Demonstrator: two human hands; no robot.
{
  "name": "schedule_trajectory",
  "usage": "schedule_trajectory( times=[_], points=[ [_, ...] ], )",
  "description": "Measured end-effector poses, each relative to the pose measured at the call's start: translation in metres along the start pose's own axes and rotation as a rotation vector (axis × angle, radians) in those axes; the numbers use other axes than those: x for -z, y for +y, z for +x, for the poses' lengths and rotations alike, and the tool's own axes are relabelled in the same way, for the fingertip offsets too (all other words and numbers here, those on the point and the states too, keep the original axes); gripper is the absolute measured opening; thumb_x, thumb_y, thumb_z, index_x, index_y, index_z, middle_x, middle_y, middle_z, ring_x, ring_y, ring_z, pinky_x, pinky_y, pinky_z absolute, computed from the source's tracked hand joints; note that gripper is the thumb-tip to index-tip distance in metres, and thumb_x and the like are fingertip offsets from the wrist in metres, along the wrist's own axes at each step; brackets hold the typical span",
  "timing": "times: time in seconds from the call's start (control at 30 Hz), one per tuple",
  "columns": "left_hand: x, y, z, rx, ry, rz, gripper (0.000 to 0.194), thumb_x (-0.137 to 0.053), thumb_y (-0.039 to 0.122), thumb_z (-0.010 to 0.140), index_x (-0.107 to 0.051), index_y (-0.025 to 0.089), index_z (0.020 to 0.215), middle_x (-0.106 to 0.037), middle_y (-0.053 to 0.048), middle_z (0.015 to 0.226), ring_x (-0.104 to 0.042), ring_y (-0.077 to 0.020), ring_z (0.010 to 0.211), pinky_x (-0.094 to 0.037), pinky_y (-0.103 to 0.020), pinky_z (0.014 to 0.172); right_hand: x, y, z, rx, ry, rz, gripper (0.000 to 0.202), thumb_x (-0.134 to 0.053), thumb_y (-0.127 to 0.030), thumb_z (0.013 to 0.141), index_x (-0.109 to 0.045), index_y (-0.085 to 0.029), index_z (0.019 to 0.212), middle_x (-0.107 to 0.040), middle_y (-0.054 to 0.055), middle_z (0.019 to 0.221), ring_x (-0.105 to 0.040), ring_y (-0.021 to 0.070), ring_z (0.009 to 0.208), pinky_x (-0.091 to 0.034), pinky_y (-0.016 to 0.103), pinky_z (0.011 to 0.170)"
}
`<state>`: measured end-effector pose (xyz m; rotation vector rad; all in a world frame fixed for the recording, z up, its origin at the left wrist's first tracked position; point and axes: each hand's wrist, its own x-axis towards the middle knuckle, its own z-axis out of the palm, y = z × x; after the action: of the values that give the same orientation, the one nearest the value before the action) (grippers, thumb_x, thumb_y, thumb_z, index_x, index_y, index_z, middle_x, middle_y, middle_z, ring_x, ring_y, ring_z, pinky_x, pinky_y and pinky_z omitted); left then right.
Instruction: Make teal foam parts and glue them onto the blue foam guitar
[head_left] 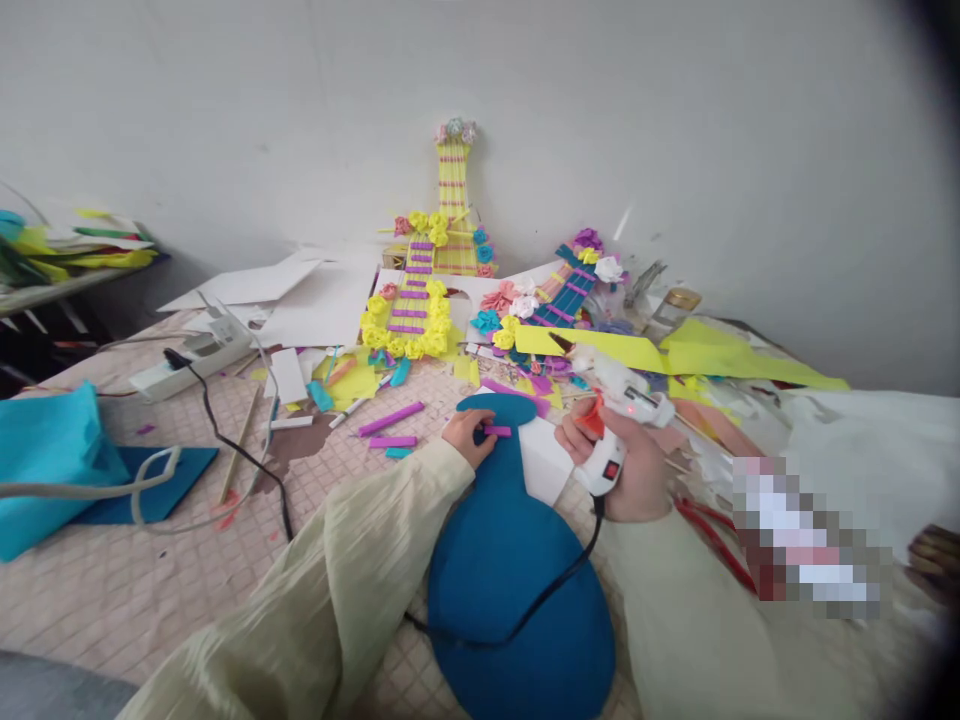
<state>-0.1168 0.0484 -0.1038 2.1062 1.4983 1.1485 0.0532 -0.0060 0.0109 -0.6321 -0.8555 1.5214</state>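
A dark blue guitar-shaped board [517, 590] lies flat in front of me, its narrow neck pointing away. At the top of the neck my left hand [471, 437] pinches a short purple strip [498, 431] and rests against the board. My right hand [626, 460] grips a white hot glue gun [619, 390] with an orange trigger, lit by a small red light. Its dark nozzle points up and to the left, to the right of the neck. The black cord [555, 590] of the gun runs across the wide part of the board.
Several decorated instrument-like pieces, one with yellow paper flowers [426, 340], lean near the wall. Purple strips [391, 418] lie left of the board. A white power strip [191, 365] is farther left, blue paper [56, 460] at the far left. Red-handled pliers [720, 545] lie at right.
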Motion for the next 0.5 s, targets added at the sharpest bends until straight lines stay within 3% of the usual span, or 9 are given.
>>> schedule_trajectory(
  times=[0.23, 0.5],
  points=[
    [-0.001, 0.0, 0.002, 0.052, 0.01, -0.044, 0.029, -0.06, 0.012, 0.063, -0.06, 0.018, 0.092, -0.067, -0.003, 0.081, -0.057, -0.014, 0.067, -0.05, -0.028, 0.064, 0.042, 0.02, -0.001, -0.095, 0.098, 0.008, 0.014, -0.059, -0.031, 0.064, -0.057, -0.017, 0.063, -0.029, -0.006, 0.05, -0.03, 0.006, 0.041, -0.033, 0.024, 0.044],
    [0.001, 0.005, 0.001, 0.061, 0.001, -0.033, 0.027, -0.061, 0.016, 0.065, -0.061, 0.018, 0.092, -0.067, -0.004, 0.083, -0.057, -0.0155, 0.071, -0.049, -0.03, 0.067, 0.04, 0.019, -0.004, -0.125, 0.115, 0.026, 0.012, -0.059, -0.028, 0.062, -0.057, -0.016, 0.063, -0.03, -0.006, 0.048, -0.029, 0.0058, 0.04, -0.031, 0.024, 0.045]
  ],
)
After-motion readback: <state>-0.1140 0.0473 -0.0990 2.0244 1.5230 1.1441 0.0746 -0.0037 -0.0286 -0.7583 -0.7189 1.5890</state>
